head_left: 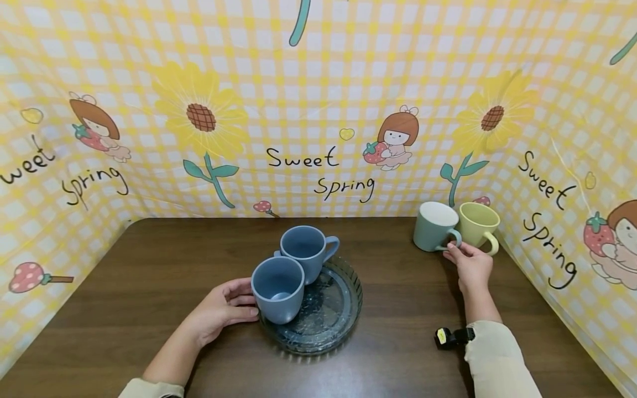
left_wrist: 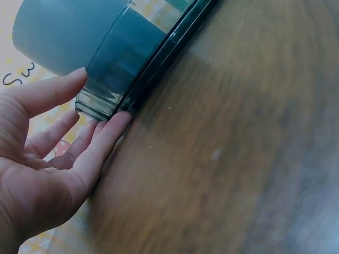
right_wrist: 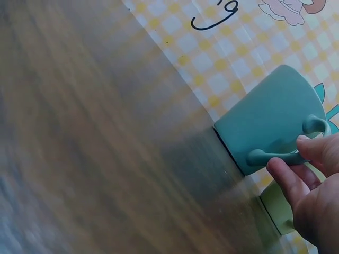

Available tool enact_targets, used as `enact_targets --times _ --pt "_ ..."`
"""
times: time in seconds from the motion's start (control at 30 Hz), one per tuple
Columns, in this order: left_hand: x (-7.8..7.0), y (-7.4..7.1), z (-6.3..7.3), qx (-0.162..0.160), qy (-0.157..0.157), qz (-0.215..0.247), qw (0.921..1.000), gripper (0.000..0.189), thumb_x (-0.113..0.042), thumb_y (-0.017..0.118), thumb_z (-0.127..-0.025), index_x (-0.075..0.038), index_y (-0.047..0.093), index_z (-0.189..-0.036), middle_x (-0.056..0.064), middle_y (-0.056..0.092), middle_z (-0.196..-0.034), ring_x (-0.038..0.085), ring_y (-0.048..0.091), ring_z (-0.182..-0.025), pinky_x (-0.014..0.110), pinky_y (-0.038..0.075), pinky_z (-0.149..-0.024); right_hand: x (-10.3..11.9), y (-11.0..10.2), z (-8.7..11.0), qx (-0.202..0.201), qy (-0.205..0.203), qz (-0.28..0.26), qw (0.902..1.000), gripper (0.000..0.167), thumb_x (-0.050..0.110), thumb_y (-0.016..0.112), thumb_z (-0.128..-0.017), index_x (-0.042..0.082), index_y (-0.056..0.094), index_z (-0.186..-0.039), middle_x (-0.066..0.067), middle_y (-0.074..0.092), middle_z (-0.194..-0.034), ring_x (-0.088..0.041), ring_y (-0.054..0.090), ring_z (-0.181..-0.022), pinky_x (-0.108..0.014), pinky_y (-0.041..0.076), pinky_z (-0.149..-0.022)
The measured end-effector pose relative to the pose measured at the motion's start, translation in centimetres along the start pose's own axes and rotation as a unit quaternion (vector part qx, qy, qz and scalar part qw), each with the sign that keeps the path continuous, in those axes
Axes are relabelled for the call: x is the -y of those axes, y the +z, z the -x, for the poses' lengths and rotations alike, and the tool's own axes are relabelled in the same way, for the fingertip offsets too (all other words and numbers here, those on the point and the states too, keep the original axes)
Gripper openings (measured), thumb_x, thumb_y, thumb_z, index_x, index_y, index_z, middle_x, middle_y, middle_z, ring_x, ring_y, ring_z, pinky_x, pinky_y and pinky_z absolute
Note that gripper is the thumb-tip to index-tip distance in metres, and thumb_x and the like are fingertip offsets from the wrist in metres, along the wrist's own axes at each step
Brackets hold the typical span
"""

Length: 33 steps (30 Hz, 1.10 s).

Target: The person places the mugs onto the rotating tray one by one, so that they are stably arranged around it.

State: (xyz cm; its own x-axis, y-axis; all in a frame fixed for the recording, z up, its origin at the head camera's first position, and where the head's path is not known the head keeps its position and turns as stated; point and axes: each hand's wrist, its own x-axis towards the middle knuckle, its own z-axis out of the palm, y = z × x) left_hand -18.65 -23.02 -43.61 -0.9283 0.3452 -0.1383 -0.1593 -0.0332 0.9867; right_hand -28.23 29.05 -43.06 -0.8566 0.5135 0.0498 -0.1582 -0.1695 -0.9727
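Observation:
My right hand (head_left: 471, 266) pinches the handle of a teal mug (head_left: 432, 228) with a white inside, at the far right of the table. In the right wrist view, the thumb and fingers sit on that mug's handle (right_wrist: 275, 157). Close beside it stands a yellow-green mug (head_left: 478, 221), handle toward me. At centre, two blue-grey mugs (head_left: 277, 287) stand upright on a round, ridged glass tray (head_left: 332, 326), one behind the other. My left hand (head_left: 224, 309) has its fingertips at the tray's left edge, fingers loosely extended near the front mug, as the left wrist view shows.
The brown wooden table (head_left: 393, 309) meets a yellow checked cloth wall (head_left: 318, 110) at the back and both sides. The teal and yellow-green mugs are near its back right corner. A small black device (head_left: 453, 337) is strapped at the right wrist.

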Motion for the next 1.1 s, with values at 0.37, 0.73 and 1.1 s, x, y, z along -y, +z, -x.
enact_targets --times 0.37,0.73,1.1 --pt "-0.1 0.3 0.4 0.002 0.003 -0.006 1.0 0.078 0.003 0.076 -0.081 0.011 0.031 -0.144 0.015 0.053 -0.129 0.02 0.056 -0.11 0.043 0.055 -0.087 0.3 -0.2 0.3 0.002 -0.002 -0.021 0.9998 0.012 -0.011 0.066 -0.086 -0.013 0.07 -0.097 -0.001 0.069 -0.072 -0.013 0.069 -0.061 -0.025 0.058 -0.063" --pt "-1.0 -0.2 0.0 -0.002 -0.003 -0.027 0.9996 0.074 -0.002 0.075 -0.084 0.01 0.035 -0.144 0.021 0.051 -0.136 0.022 0.059 -0.113 0.035 0.053 -0.09 1.2 0.2 0.7 0.008 -0.01 -0.042 0.999 0.023 -0.014 0.065 -0.085 0.004 0.075 -0.075 -0.002 0.069 -0.072 -0.014 0.069 -0.061 -0.026 0.058 -0.063" --pt "-0.8 -0.6 -0.6 0.022 0.012 -0.016 0.9995 0.072 0.001 0.074 -0.083 0.009 0.036 -0.144 0.017 0.053 -0.136 0.021 0.058 -0.115 0.04 0.053 -0.09 1.4 0.8 1.5 0.032 -0.011 -0.059 0.9977 0.026 -0.014 0.065 -0.085 0.007 0.075 -0.072 -0.003 0.069 -0.071 -0.015 0.069 -0.06 -0.026 0.058 -0.064"
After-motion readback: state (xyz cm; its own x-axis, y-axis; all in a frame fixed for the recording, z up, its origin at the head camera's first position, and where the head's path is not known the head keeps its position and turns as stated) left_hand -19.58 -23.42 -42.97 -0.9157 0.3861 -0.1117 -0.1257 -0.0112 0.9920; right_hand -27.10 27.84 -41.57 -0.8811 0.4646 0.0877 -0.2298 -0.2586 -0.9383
